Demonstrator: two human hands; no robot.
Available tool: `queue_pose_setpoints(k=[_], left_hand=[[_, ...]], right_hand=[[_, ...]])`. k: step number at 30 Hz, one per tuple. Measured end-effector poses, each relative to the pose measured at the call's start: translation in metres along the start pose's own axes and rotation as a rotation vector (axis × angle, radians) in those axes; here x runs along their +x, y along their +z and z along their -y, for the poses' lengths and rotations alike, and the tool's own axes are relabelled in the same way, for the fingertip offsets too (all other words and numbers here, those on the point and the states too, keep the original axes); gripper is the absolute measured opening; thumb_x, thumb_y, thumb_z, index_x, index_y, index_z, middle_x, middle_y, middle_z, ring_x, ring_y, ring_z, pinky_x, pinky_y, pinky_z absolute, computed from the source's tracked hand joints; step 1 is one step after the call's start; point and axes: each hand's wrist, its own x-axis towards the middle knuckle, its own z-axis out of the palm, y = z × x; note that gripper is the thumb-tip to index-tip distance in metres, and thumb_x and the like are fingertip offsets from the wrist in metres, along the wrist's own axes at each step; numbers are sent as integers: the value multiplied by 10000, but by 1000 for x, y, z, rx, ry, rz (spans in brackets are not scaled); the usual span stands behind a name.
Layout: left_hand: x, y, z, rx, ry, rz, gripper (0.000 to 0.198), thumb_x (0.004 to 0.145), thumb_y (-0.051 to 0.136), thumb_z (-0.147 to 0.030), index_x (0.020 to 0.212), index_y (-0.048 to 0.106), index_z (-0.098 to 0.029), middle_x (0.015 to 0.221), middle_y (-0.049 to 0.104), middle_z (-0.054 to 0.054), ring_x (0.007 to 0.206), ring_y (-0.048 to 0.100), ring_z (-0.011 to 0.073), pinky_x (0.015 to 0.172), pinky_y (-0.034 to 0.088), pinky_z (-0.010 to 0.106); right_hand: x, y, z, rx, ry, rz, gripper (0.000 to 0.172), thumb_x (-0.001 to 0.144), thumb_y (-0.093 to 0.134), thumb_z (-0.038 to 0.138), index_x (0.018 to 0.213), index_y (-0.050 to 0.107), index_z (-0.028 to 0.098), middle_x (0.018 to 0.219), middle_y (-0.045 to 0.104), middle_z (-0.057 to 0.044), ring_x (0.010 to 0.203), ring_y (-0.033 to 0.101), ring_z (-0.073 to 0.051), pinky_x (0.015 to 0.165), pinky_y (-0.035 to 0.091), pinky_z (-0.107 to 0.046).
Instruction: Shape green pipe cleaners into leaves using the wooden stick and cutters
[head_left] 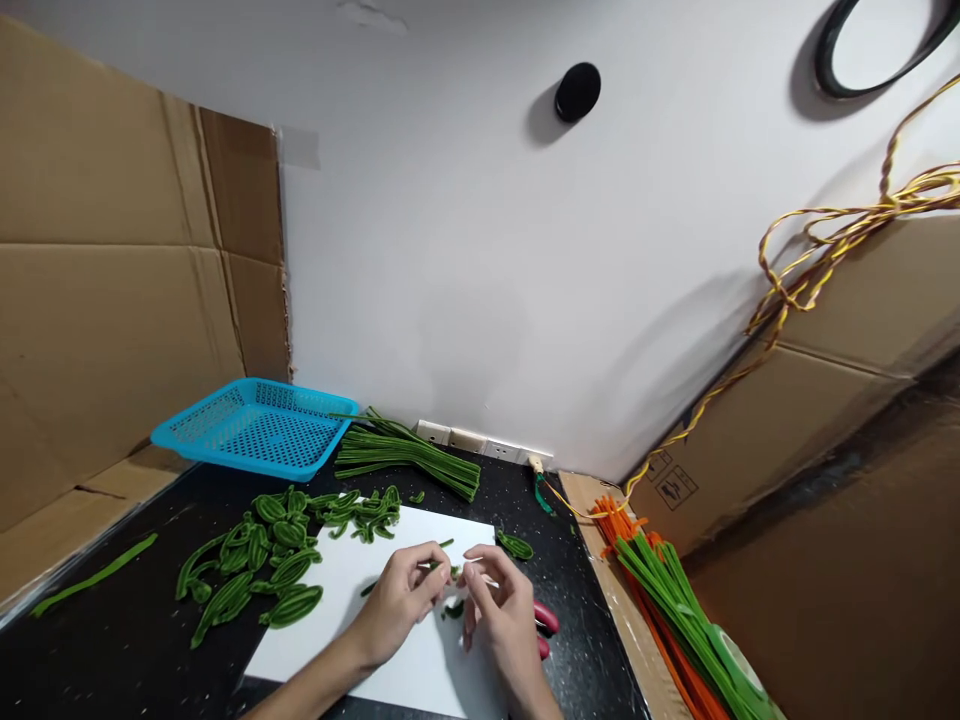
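The speckled black tabletop [589, 620] meets a pale wall [420, 230]. Left fingers [429, 586] pinch a small green piece [454, 573]; whether right fingers [480, 588] grasp, I cannot tell.

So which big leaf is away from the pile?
The leaf by the far right corner of the paper; the other big ones sit in the left pile.

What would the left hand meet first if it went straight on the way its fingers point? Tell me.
Most likely the fingertips of the right hand: the left hand points at them across a narrow gap. A small green piece shows at the left fingertips; the depth is hard to judge.
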Motion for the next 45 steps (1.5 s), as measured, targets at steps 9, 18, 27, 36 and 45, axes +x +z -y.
queue_pose_setpoints(k=[9, 18, 27, 36, 45], left_hand=[[7, -5, 3, -187, -151, 70, 499, 788, 745, -629, 739, 571, -164, 529, 472, -55, 402, 322, 50, 411, 191, 197], [4, -3, 2, -179, -140, 95, 507, 791, 777, -630, 776, 597, -156, 532, 475, -58, 422, 315, 50, 418, 197, 192], [5, -3, 12, -101, -124, 136, 517, 829, 712, -668, 803, 562, -174, 572, 460, -59, 440, 291, 62, 434, 194, 208], [-4, -7, -11, 252, 112, 72, 321, 1003, 588, -431, 859, 652, -151, 691, 513, -8, 615, 423, 134, 589, 324, 253], [-14, -16, -5, 598, 468, 237, 244, 878, 597, -134, 1031, 777, -196, 828, 672, 94, 771, 613, 254, 736, 490, 349]], right_hand=[[-7, -10, 5, -816, -810, 127, 176, 1041, 532, 112, 1089, 674, 204, 893, 709, -60, 680, 643, -146, 618, 500, -233], [-9, -11, 8, -1023, -902, 105, 155, 1054, 513, 112, 1033, 651, 182, 806, 660, -37, 601, 580, -135, 573, 406, -241], [-10, -8, 6, -900, -787, 98, 203, 1008, 536, 142, 916, 710, 189, 734, 644, -37, 600, 552, -153, 598, 386, -262], [-8, 10, 9, -367, -139, 60, 499, 968, 642, 540, 634, 640, 168, 497, 491, 18, 428, 378, -101, 440, 299, -239], [-2, -4, 21, 44, 437, 276, 417, 702, 826, 518, 692, 641, 145, 487, 385, 103, 386, 128, -15, 307, 142, -155]])
